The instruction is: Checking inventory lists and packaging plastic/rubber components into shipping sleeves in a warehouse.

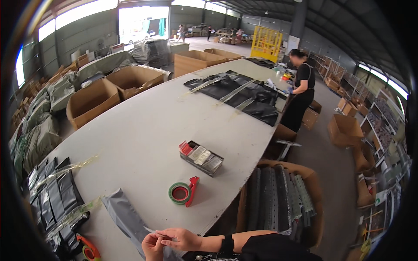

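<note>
Close to the table's near edge, my left hand (152, 247) and my right hand (182, 239) meet with bent, closed fingertips. They are over the near end of a long grey plastic bag (125, 212), which lies flat and creased. A pale strip shows beside the left fingers; what the fingertips pinch is too small to make out. Ahead of the hands sits a tape dispenser (191, 191) with a red handle and a green-edged roll. Beyond it stands a dark open box (201, 158) filled with small red and clear packets.
Black plastic bags (56, 191) with clear tape and an orange tape dispenser (89, 250) lie left. More black bags (244, 95) cover the table's far part, where a person (300, 89) stands. A carton of dark rolled pieces (278, 200) is right; open cartons (93, 102) line the left.
</note>
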The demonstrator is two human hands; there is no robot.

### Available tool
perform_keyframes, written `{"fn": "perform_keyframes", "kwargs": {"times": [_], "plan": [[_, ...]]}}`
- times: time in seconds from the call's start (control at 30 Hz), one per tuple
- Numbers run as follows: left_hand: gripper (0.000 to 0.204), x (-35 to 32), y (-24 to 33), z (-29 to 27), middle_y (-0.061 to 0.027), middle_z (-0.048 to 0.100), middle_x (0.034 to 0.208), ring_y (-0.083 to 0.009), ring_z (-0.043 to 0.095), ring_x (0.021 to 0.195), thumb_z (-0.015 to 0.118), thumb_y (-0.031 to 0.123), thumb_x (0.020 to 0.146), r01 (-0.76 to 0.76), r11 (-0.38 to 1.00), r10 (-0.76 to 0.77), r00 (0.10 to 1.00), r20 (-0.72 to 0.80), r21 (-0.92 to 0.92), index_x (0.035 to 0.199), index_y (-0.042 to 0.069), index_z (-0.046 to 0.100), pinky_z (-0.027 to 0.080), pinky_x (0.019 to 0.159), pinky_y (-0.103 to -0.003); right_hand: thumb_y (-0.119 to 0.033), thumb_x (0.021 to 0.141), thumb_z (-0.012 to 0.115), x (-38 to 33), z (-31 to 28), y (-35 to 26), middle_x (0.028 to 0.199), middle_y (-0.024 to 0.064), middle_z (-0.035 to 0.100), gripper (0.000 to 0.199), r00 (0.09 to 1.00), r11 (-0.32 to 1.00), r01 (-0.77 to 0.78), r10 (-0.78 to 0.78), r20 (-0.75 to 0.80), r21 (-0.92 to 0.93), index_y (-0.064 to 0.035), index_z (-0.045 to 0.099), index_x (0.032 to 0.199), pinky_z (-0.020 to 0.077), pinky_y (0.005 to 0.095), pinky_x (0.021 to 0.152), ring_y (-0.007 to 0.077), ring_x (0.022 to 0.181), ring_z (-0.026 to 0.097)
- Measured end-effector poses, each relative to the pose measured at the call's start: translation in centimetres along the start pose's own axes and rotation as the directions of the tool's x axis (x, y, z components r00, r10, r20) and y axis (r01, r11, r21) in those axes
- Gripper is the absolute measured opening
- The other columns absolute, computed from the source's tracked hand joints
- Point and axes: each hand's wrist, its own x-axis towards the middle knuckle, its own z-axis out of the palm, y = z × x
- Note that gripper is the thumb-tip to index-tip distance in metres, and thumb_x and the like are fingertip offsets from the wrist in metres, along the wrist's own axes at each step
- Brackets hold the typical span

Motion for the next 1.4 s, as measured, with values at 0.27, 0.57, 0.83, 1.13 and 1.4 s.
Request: {"fn": "perform_keyframes", "kwargs": {"times": [0.27,0.57,0.83,1.13,1.4], "plan": [[0.005,0.4,-0.1,1.0,-0.0049,0.068,0.09,-0.0116,0.064,0.08,0.061,0.004,0.098,-0.114,0.988,0.108,0.992,0.061,0.1,0.101,0.001,0.06,0.053,0.075,-0.026,-0.013,0.1,0.058,0.4,-0.9,0.1,0.102,0.0117,0.072,0.027,0.972,0.965,-0.233,0.233,0.013,0.121,0.0013,0.065,0.121,0.0536,0.0284,0.084,0.0159,0.093,0.068],[0.005,-8.0,0.7,-10.3,-0.0053,0.068,0.085,-0.0117,0.064,0.076,0.057,-0.001,0.092,0.149,0.937,-0.12,0.987,-0.11,0.317,0.094,-0.001,0.062,0.053,0.073,-0.027,-0.024,0.104,0.054,1.7,-4.0,5.3,0.083,0.0022,0.067,0.024,0.911,0.909,-0.401,0.409,-0.052,0.117,-0.0032,0.066,0.107,0.0492,0.0249,0.076,0.0092,0.081,0.061],[0.023,-39.5,1.8,-26.2,-0.0095,0.074,0.091,-0.0289,0.069,0.082,0.068,0.019,0.087,0.876,-0.266,-0.651,0.144,-0.745,0.402,0.104,0.004,0.072,0.055,0.074,-0.041,-0.003,0.094,0.063,8.7,-5.5,1.0,0.102,0.0108,0.072,0.008,0.965,0.905,0.234,-0.261,-0.028,-0.354,-0.003,0.068,0.1,0.0553,0.0296,0.077,0.0212,0.089,0.07],[0.092,-12.9,4.6,-15.4,-0.0117,0.05,0.134,-0.0247,0.052,0.115,0.083,0.017,0.072,0.272,0.747,0.187,0.79,-0.584,0.607,0.15,0.008,0.034,0.05,0.089,-0.04,-0.004,0.085,0.07,13.2,-0.1,4.1,0.112,0.0072,0.068,0.016,0.904,0.858,0.398,-0.306,0.298,-0.325,-0.0077,0.068,0.101,0.0572,0.0354,0.078,0.0275,0.094,0.068],[0.071,6.8,3.3,-7.7,-0.0135,0.057,0.113,-0.0186,0.059,0.094,0.077,0.019,0.082,0.058,0.755,0.345,0.812,-0.471,0.653,0.138,-0.003,0.039,0.051,0.073,-0.032,-0.006,0.083,0.068,15.2,1.5,7.9,0.119,0.0073,0.065,0.021,0.808,0.729,0.548,-0.337,0.483,-0.409,-0.0079,0.066,0.104,0.0563,0.0354,0.087,0.0271,0.104,0.066]]}}
